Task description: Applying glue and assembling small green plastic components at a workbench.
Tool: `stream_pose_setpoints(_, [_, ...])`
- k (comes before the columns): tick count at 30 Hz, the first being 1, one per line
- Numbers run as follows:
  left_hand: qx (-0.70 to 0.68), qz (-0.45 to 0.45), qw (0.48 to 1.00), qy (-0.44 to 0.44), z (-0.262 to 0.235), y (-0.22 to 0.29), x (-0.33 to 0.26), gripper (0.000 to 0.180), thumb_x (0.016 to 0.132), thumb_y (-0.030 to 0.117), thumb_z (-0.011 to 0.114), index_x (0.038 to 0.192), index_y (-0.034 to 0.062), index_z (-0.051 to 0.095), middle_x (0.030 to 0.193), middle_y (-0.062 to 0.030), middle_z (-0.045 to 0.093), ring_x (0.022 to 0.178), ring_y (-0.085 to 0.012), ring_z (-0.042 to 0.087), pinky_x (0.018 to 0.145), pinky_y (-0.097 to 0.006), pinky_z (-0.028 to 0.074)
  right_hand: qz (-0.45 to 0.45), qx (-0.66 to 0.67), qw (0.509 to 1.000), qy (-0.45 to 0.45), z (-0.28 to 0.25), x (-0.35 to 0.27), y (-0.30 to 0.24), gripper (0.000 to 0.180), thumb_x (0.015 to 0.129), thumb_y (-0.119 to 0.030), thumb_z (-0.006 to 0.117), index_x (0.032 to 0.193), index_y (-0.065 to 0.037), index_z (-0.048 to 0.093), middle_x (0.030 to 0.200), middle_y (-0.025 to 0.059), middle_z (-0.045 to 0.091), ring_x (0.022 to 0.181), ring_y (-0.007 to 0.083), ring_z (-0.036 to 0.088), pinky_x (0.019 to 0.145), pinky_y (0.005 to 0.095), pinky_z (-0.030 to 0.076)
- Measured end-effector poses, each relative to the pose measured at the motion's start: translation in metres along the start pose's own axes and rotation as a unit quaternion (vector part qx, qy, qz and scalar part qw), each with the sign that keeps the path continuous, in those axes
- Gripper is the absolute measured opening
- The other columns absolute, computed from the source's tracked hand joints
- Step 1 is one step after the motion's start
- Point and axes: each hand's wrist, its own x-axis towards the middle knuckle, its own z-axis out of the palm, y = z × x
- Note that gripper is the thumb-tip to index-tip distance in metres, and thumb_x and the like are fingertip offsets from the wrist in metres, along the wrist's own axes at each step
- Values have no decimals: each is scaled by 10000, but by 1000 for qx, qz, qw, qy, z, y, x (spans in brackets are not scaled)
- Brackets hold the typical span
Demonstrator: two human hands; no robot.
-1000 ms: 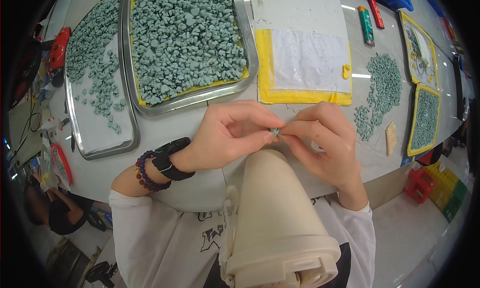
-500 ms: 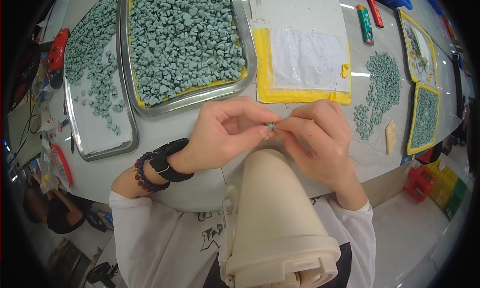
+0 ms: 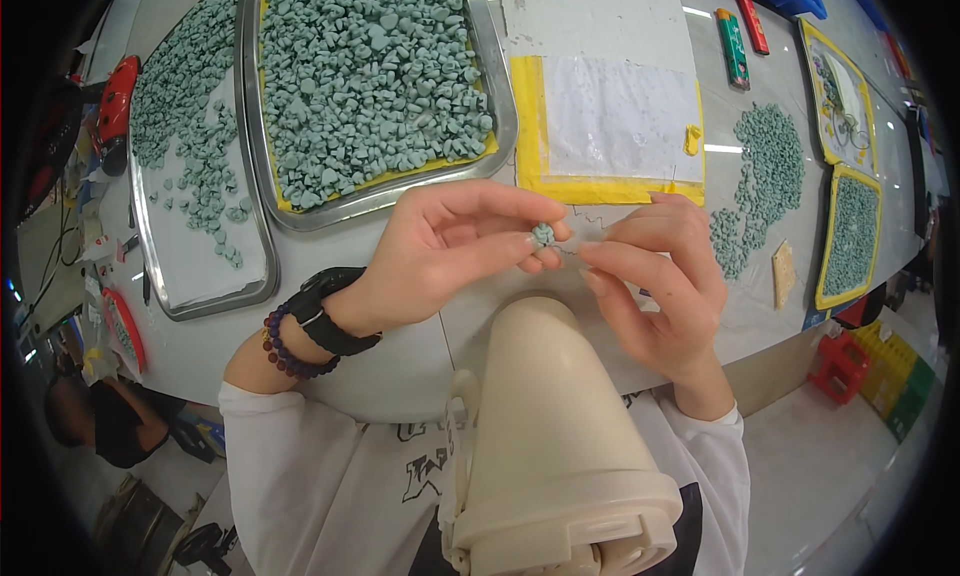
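Containing green stones (image 3: 375, 86); metal trays (image 3: 508, 126)

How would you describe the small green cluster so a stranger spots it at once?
Find the large metal tray heaped with green pieces; the left hand is just below its lower right corner. Pinched in that hand is the small green cluster, held up, whereas the tray's pieces lie loose.

On my feed I count two bare hands (image 3: 425, 261) (image 3: 675, 281) at centre, two silver metal trays (image 3: 498, 91) (image 3: 222, 304) upper left, one tapered cream bottle (image 3: 560, 406) lower centre.
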Motion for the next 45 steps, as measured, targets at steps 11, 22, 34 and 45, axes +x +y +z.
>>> stream_pose_setpoints(11, [-22,-22,999,-14,-1,-3,1,263,869,-41,509,1129,-49,541,1091,-171,601,976,-196,605,849,-310,500,-2,-1,1000,-15,2,-4,0,283,605,26,712,869,-43,636,788,55,577,704,208,545,729,373,403])
stream_pose_setpoints(22, [51,1,999,11,14,-3,-5,254,841,-87,539,1092,-61,566,1112,-163,595,1015,-190,588,868,-298,488,9,11,1000,6,6,-2,0,243,605,-34,745,821,-62,639,743,30,549,651,206,511,656,336,384])
stream_pose_setpoints(34, [68,68,995,8,14,-10,-9,254,818,-136,540,1054,-54,583,1099,-175,590,1021,-212,591,888,-317,489,19,14,1000,-12,3,0,-2,243,601,-36,748,817,-74,643,727,14,559,631,189,501,695,344,377])
stream_pose_setpoints(45, [72,63,995,28,15,-14,-9,239,821,-142,529,1037,-55,582,1100,-185,585,1029,-222,591,885,-317,496,15,-15,1000,-8,7,-3,-4,241,601,-27,735,811,-85,634,726,-1,565,638,173,508,773,357,389])
